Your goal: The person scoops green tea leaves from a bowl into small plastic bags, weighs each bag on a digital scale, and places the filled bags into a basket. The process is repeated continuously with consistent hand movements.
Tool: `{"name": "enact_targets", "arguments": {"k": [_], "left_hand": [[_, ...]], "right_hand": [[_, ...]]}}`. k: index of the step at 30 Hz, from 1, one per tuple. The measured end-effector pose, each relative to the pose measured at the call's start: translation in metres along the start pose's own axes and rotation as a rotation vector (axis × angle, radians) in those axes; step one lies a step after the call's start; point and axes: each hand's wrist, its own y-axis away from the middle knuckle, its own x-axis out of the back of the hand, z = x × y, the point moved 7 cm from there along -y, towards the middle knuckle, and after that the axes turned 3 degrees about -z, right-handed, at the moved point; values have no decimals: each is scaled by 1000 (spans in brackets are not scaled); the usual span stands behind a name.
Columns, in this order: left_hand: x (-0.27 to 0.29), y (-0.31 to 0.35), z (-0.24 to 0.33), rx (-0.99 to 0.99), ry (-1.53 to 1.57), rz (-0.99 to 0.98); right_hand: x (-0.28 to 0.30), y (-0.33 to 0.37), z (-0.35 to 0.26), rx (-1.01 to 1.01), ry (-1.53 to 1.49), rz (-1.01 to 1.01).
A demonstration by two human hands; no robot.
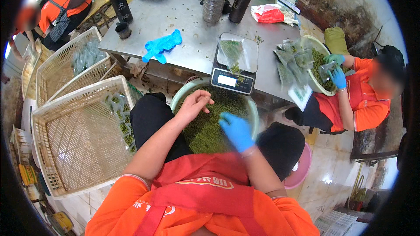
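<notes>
A round pale green basin (252, 112), filled with small green peppercorn-like grains (203, 137), sits between my knees. Over its left side is my left hand (195, 106), bare, with loosely bent fingers slightly apart and nothing visible in them. My right hand (238, 133), in a blue glove, reaches down at the grains on the right; its fingers are blurred, so their grip is unclear. Just beyond the basin, a digital scale (249, 57) stands on the table edge. On its plate lies a clear bag (232, 51) partly filled with green grains, some spilled by its mouth.
A blue glove (162, 46) lies on the metal table (188, 22). Dark flasks (242, 2) stand farther back. Left is a plastic crate (81, 135) with filled bags (124, 122). At right, a co-worker (354, 91) in blue gloves handles a bag over another basin (308, 43).
</notes>
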Motion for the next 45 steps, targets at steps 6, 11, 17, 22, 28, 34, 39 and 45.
{"name": "enact_targets", "arguments": {"k": [6,11,17,22,28,34,39,45], "left_hand": [[-2,1,-15,8,-81,-81],[-18,12,-24,115,-300,-267],[-44,22,-40,215,-342,-502],[-36,14,-33,167,-213,-429],[-30,11,-42,205,-214,-387],[-29,7,-39,223,-262,-352],[-23,10,-36,164,-231,-293],[-27,8,-21,154,-266,-255]], "right_hand": [[-93,32,22,67,251,-356],[-62,13,40,-145,-310,-243],[-9,5,27,-269,-1179,-176],[-2,4,25,-325,-1382,-160],[16,-5,17,-264,-1402,-81],[76,-64,-13,0,-1355,280],[75,-48,1,-98,-1048,318],[64,-40,6,51,-429,449]]}}
